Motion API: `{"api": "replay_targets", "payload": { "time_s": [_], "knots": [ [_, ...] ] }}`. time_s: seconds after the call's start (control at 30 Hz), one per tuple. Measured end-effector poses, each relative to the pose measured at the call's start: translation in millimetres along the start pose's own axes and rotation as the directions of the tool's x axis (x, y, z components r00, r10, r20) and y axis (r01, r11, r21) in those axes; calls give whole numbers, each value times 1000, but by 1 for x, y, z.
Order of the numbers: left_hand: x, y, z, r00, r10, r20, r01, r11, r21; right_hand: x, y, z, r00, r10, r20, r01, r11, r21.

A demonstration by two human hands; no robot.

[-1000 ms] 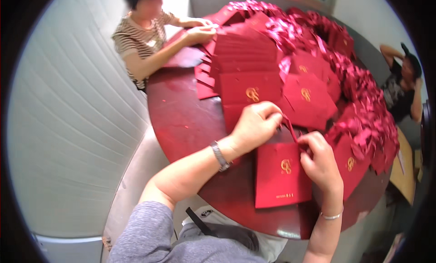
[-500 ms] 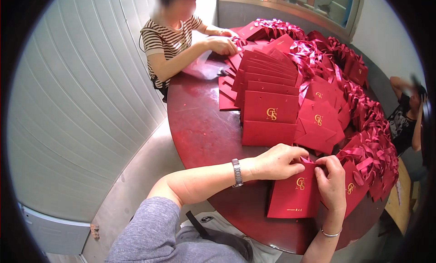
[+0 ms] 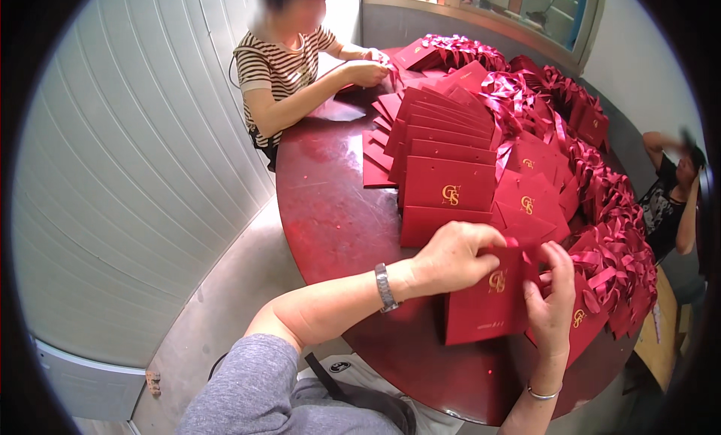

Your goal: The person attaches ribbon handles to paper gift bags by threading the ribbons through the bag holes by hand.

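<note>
Over the near part of the table, a red paper gift bag (image 3: pixel 481 315) with a gold emblem hangs tilted between my hands. My left hand (image 3: pixel 458 261), a metal watch on its wrist, pinches the pink-red ribbon (image 3: pixel 512 242) at the bag's top edge. My right hand (image 3: pixel 552 296), with a bangle at the wrist, grips the bag's upper right side, its thumb in front and its fingers near the rim. Some fingertips are blurred or hidden. Just beyond lies a fanned stack of flat red bags (image 3: pixel 448 178), which show no ribbon handles.
Ribboned bags (image 3: pixel 612 266) are heaped along the right side of the round red table (image 3: pixel 323 202). Across the table a co-worker in a striped top (image 3: pixel 289 71) handles ribbon. Another person in black (image 3: pixel 668 202) is at the far right. A pale panelled wall (image 3: pixel 135 172) stands left.
Both hands have raised the bag slightly, and its lower edge has moved up. My right fingers have loosened and shifted at the rim. The co-worker's hands have drawn closer to their body.
</note>
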State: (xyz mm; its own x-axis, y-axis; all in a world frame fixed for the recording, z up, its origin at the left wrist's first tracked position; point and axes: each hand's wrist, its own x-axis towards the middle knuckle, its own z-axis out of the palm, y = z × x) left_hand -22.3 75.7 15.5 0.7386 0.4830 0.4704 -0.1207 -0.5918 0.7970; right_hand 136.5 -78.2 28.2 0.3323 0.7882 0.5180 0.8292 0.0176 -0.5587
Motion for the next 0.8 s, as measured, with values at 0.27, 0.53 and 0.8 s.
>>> {"api": "replay_targets", "payload": {
  "time_s": [0.27, 0.53, 0.8],
  "knots": [
    [12, -1, -27, 979, -103, -177, 82, 989, -121, -2, 13, -24, 992, 117, 50, -119, 992, 46],
    [17, -9, -31, 967, -127, -221, 81, 975, -206, -5, 26, -78, 929, 342, 139, -367, 898, 243],
    [15, -16, -24, 984, -77, -161, 66, 995, -72, -22, 49, -86, 1000, -14, -9, 15, 499, 867]
  ]
}}
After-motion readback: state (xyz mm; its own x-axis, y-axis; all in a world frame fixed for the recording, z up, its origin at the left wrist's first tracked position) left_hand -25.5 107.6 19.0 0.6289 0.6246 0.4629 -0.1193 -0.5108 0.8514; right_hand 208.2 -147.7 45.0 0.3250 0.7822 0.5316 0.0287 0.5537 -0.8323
